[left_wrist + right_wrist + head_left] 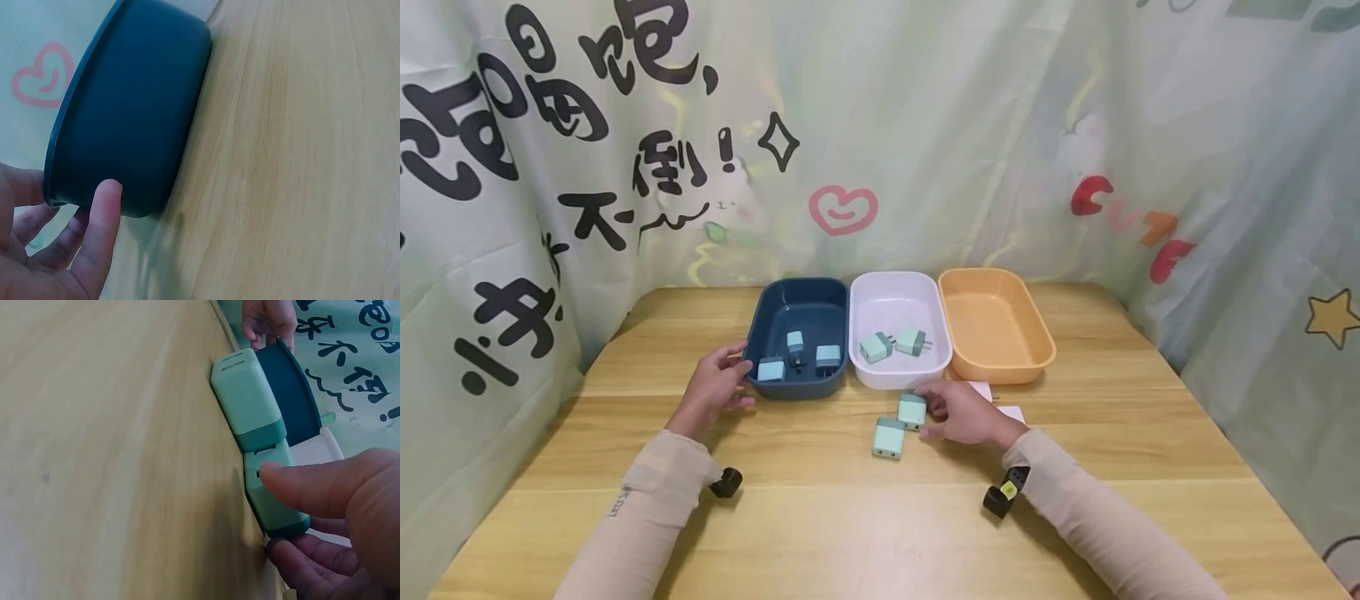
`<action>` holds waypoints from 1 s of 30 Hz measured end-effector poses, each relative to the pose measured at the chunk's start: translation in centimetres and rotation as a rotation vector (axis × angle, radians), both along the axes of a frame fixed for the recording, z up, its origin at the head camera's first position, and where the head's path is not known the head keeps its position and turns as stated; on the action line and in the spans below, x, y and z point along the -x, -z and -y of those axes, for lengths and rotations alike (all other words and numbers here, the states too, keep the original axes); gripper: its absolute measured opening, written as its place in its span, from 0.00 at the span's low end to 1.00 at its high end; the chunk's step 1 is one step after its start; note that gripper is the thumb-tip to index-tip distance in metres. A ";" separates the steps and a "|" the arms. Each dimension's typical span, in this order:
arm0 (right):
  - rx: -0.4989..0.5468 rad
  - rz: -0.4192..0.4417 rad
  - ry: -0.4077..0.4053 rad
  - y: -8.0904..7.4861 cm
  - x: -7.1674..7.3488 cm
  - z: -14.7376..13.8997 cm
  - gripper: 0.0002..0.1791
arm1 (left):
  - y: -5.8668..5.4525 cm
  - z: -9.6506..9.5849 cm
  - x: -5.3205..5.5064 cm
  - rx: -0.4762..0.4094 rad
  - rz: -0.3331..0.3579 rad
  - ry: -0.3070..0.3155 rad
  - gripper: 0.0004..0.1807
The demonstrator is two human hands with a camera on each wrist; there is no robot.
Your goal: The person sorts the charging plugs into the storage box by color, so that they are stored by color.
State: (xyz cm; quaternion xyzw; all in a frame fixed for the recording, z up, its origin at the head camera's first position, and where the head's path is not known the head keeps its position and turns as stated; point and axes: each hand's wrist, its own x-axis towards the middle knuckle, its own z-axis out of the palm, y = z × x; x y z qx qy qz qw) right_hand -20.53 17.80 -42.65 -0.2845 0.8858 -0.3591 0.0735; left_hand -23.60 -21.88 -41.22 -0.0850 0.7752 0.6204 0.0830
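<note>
My left hand [717,385] holds the near left corner of a dark blue tray [797,389], with fingertips at the rim. In the left wrist view the tray's outer wall [131,106] fills the upper part. My right hand [964,412] grips a mint green charger [912,410] on the table, thumb across its socket end and fingers by its darker green end, as the right wrist view shows. Touching it, a second mint green charger [888,439] lies nearer the table's front. Partly hidden behind the right hand are white plug chargers [1012,412].
A white tray [901,380] in the middle contains two green chargers [876,347]. Several light blue chargers [771,369] lie in the dark blue tray. On the right stands an orange tray [1000,372]. A printed curtain [925,150] hangs behind the wooden table [850,525].
</note>
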 end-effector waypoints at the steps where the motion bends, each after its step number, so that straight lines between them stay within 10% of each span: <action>1: -0.011 -0.009 0.002 0.0 0.0 0.0 0.30 | 0.0 0.0 0.0 0.001 0.001 0.000 0.29; 30: 0.109 0.059 0.021 -2.1 -0.7 -1.0 0.28 | -0.5 -0.1 0.1 -0.056 0.031 -0.004 0.29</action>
